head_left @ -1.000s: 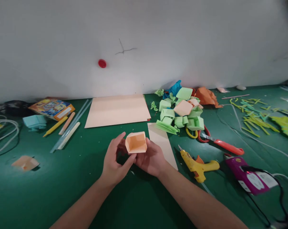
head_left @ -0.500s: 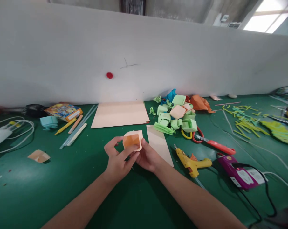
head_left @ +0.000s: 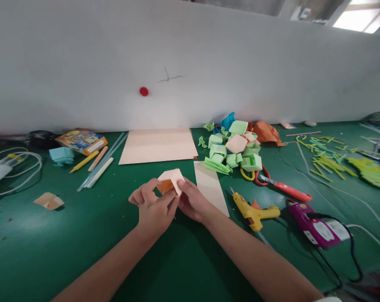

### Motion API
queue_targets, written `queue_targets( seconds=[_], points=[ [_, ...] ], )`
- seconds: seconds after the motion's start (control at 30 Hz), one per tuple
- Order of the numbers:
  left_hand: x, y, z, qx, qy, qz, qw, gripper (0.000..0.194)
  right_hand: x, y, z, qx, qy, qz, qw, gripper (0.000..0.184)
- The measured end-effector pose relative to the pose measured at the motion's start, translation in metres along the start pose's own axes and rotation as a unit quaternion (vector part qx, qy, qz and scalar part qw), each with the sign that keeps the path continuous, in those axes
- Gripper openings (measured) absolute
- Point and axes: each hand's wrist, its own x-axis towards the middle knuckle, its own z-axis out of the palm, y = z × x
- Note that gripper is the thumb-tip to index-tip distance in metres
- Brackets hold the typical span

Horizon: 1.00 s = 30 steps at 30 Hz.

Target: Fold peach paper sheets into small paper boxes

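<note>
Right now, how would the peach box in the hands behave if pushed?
The box likely feels light: its walls look like thin folded paper. Being hollow and open on one side, it would probably dent under a firm push. Its flat faces suggest sliding rather than rolling.

Red disc [head_left: 144,91] on the pale wall [head_left: 83,50], colourful printed box [head_left: 82,141] beside a black bundle [head_left: 41,139] below.
</note>
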Motion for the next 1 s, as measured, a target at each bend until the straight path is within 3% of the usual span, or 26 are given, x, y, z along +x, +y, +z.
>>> queue_targets(
  seconds=[0.17,0.5,0.73,1.0],
  points=[
    [0.0001,-0.0014,0.0025,-0.018,-0.022,-0.024,0.999,0.026,0.0012,0.0015,0.0018,-0.006,0.0,-0.001,1.0,0.041],
    [0.0026,-0.0013,0.0043,-0.056,-0.055,-0.065,0.995,0.023,0.0019,0.0064,0.0019,-0.017,0.008,-0.008,1.0,0.043],
    [0.0029,-0.0036,0.003,-0.073,0.0,-0.039,0.997,0.021,-0.001,0.0046,0.0011,-0.019,0.006,-0.001,1.0,0.041],
    [0.0041,-0.0054,0.0021,-0.084,-0.01,-0.022,0.996,0.024,0.0006,0.0034,0.0028,-0.008,0.011,0.002,1.0,0.043]
  ],
)
